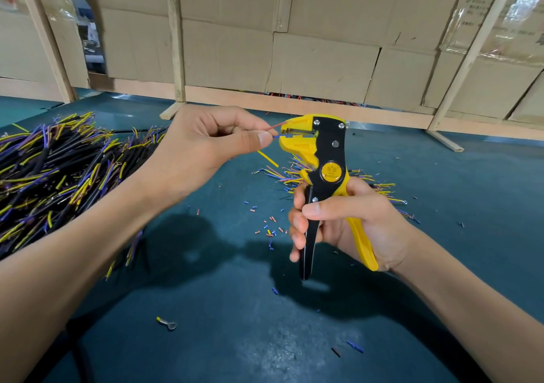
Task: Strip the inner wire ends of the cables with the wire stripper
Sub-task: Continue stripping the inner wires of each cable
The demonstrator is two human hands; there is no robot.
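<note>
a large heap of black cables (50, 164) with yellow, blue and purple inner wires covers the far left of a dark teal tabletop (229, 309). to its right, the left hand (203, 147) is raised above the tabletop, its fingers curled and its thumb and forefinger pinching thin inner wires: a blue wire (276, 136) runs from the thumb tip into the mouth of the wire stripper (322, 173), a red wire (275, 127) angles up just above it against the upper jaw, and a yellow wire (268, 158) slants down below the hand. the stripper is yellow and black, held upright with its jaws pointing left toward the left hand; the jaws stand slightly apart around the blue wire end. the right hand (344, 226) grips the stripper's two handles from below, fingers wrapped round the black handle and the yellow handle against the palm. small cut bits of insulation (269, 229) in blue, red and yellow lie scattered on the tabletop beneath the tool. a ring terminal (167, 323) lies near the front. behind the right hand sits a smaller pile of cables (379, 189). cardboard panels (321, 35) in wooden frames stand at the back.
</note>
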